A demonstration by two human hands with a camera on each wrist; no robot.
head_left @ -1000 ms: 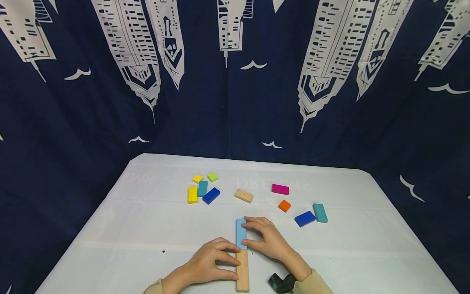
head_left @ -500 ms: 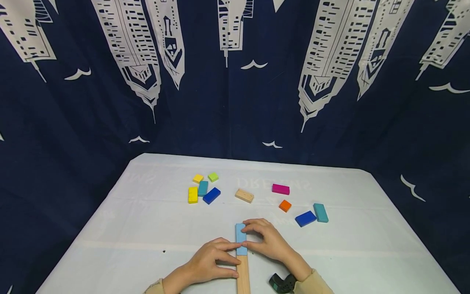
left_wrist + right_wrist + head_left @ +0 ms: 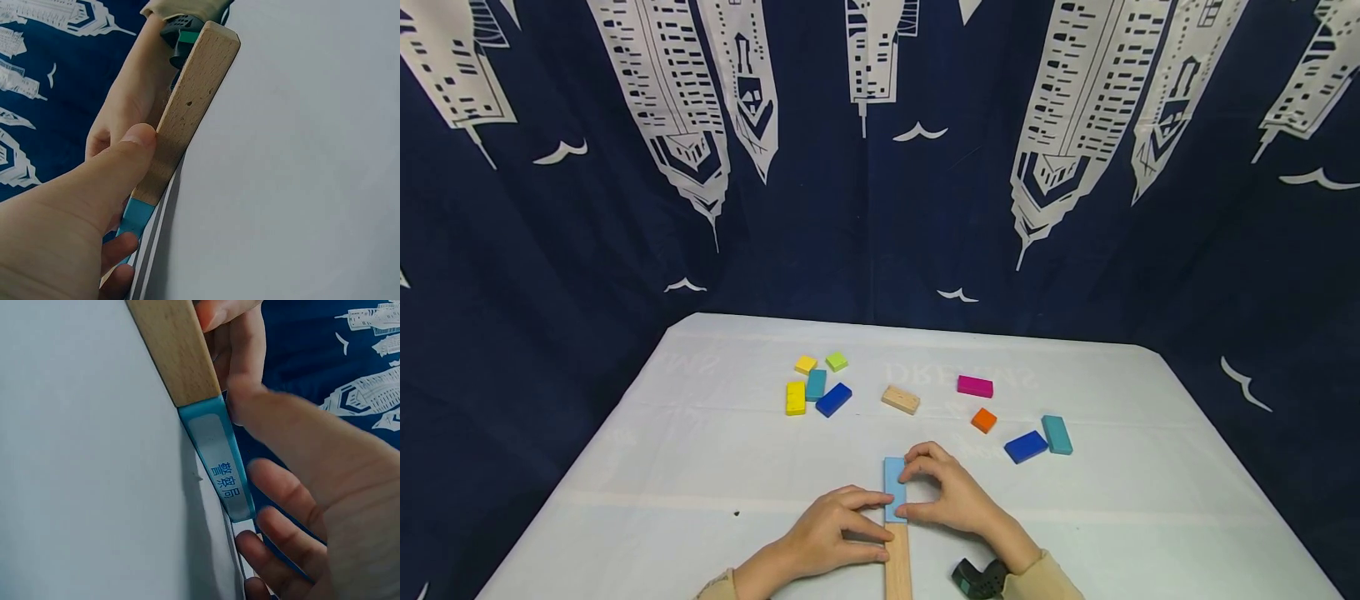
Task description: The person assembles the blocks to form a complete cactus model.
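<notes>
A light-blue block [image 3: 895, 490] and a longer plain wooden block [image 3: 897, 562] lie end to end in one straight line at the table's near middle. From the left, my left hand [image 3: 831, 533] touches the line with outstretched fingers; its thumb [image 3: 139, 139] rests against the wooden block. On the opposite side my right hand [image 3: 951, 498] has bent fingers and thumb at the blue block's edge, not wrapped round it. Chinese characters in a white panel mark the blue block's side in the right wrist view. The wooden block's near end runs out of the head view.
Beyond the hands lie a small wooden block [image 3: 900, 399], a magenta block [image 3: 974, 387] and an orange cube [image 3: 983, 420]. Several coloured blocks, including a yellow one [image 3: 795, 398], cluster at left. Blue [image 3: 1026, 447] and teal [image 3: 1057, 435] blocks lie right. A black wrist device [image 3: 979, 577] is by the right sleeve.
The wooden and light-blue blocks have slid together toward the near edge. My right fingers have drawn back from the blue block's far end; my left fingertips now reach onto the blue block.
</notes>
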